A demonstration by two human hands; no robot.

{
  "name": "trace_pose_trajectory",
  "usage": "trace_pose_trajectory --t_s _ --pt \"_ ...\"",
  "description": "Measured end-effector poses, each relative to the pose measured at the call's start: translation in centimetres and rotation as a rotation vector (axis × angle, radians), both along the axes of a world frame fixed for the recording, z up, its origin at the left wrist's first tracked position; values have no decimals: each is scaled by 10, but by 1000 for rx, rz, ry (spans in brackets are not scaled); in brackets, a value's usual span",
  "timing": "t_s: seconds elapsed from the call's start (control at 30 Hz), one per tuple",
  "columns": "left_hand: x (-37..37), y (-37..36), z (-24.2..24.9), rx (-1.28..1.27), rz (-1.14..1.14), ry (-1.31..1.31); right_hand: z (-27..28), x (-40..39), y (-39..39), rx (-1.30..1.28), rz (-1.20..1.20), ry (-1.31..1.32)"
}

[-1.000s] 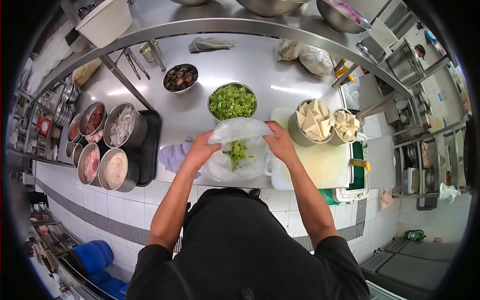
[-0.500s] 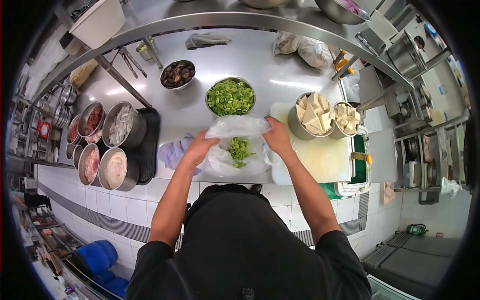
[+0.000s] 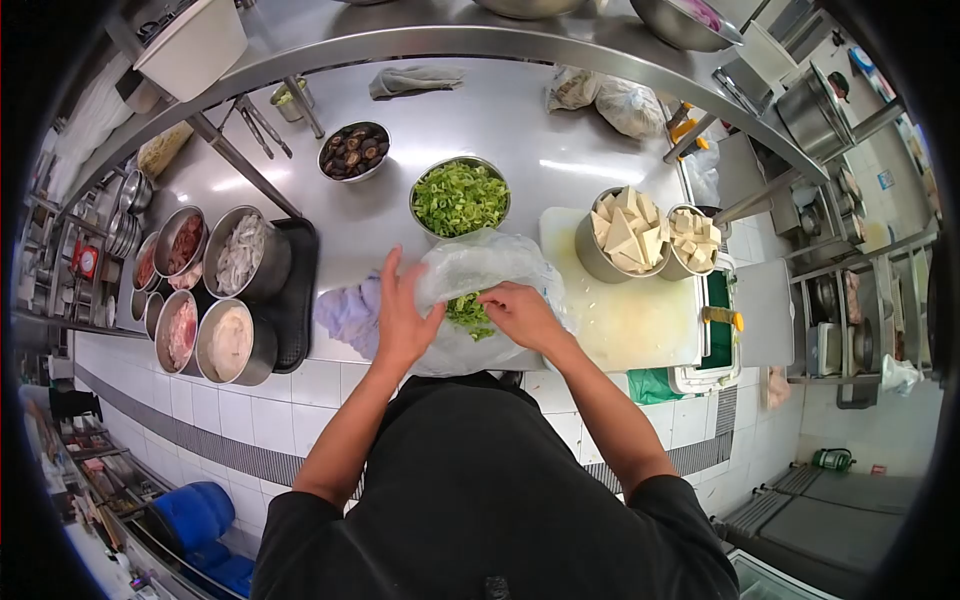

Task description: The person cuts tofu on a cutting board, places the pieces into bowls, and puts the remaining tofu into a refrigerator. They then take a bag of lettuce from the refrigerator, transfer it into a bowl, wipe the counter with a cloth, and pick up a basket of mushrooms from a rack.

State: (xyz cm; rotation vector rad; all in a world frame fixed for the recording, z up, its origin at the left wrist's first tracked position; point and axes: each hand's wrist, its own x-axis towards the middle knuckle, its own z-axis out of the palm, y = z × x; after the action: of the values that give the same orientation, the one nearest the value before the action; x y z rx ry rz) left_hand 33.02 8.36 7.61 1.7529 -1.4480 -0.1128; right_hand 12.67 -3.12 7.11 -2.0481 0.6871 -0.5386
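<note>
A clear plastic bag (image 3: 490,258) lies open at the table's front edge, with chopped greens (image 3: 468,316) inside. My left hand (image 3: 405,315) is at the bag's left side, fingers spread. On the right, my right hand (image 3: 520,314) reaches into the bag's mouth with its fingers pinched together at the greens; whether they hold some of them is too small to tell. Just behind the bag stands a metal bowl of cut green vegetable (image 3: 460,198). A crumpled purple cloth or glove (image 3: 350,315) lies left of my left hand.
Right of the bag are a cutting board (image 3: 625,320) and metal pots of cut white blocks (image 3: 628,232). A bowl of dark mushrooms (image 3: 355,152) stands behind. Pots of meat (image 3: 232,342) sit at left beside a black tray (image 3: 298,300). A metal shelf (image 3: 480,45) spans overhead.
My left hand has let go of the bag's rim and spread its fingers. My right hand has moved left and down from the rim to the greens. The bag's mouth has widened.
</note>
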Motion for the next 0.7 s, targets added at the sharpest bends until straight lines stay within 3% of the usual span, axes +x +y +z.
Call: trace_pose_trajectory --t_s 0.07,0.13,0.2,0.27,0.3,0.37,0.47,0.5,0.57,0.7 --pt "2 6 -6 -29 -63 -139 -46 16 -6 -314 -48 193" --pt "2 0 -10 -10 -213 -338 -59 30 -5 -376 -64 201" --pt "4 -10 -19 95 -206 -291 -68 39 -3 -444 -73 210" --pt "7 -18 -29 199 -198 -240 -75 44 -1 -729 -71 146" --pt "7 -21 -32 288 -180 -261 -74 47 1 -728 -60 145" --pt "9 -23 -37 383 -155 -277 -72 50 5 -435 68 418" --pt "11 -25 -47 620 -175 -315 -95 52 -1 -355 149 483" --pt "12 -25 -56 699 -157 -345 -107 53 0 -354 154 485" --pt "11 -27 -58 777 -142 -372 -127 52 1 -343 99 215" --pt "9 -35 -51 897 -129 -385 -145 51 3 -367 102 229"
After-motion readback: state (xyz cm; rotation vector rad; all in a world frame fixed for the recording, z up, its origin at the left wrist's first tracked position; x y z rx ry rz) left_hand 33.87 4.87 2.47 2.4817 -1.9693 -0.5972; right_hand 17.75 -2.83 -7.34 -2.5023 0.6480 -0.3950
